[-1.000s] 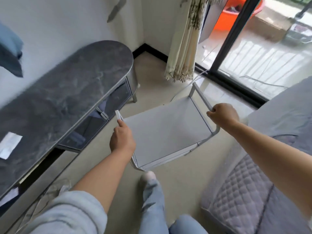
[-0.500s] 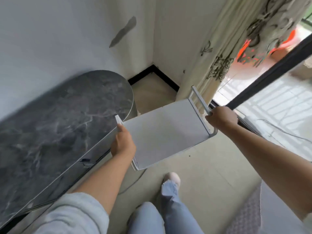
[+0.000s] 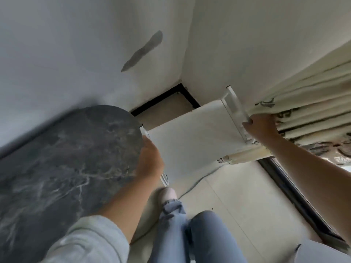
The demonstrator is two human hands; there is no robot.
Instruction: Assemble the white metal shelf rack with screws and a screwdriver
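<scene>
I carry the white metal shelf rack [image 3: 191,137] in the air, its flat panel facing me, in front of the room corner. My left hand [image 3: 150,162] grips the rack's left side rail. My right hand [image 3: 261,124] grips the right side rail, close to the curtain. The rack's near edge hangs above my shoe. No screws or screwdriver are in view.
A dark marble-patterned cabinet top [image 3: 62,160] fills the left, touching the rack's left edge in the picture. A cream patterned curtain [image 3: 303,103] hangs at right over a black sliding-door track [image 3: 296,198]. White walls meet in a corner with black skirting [image 3: 171,95]. My jeans-clad legs [image 3: 190,234] stand on pale tiles.
I have carried the rack away from the bed towards the wall corner, and my view has swung up and left. Both hands keep their grip on the side rails.
</scene>
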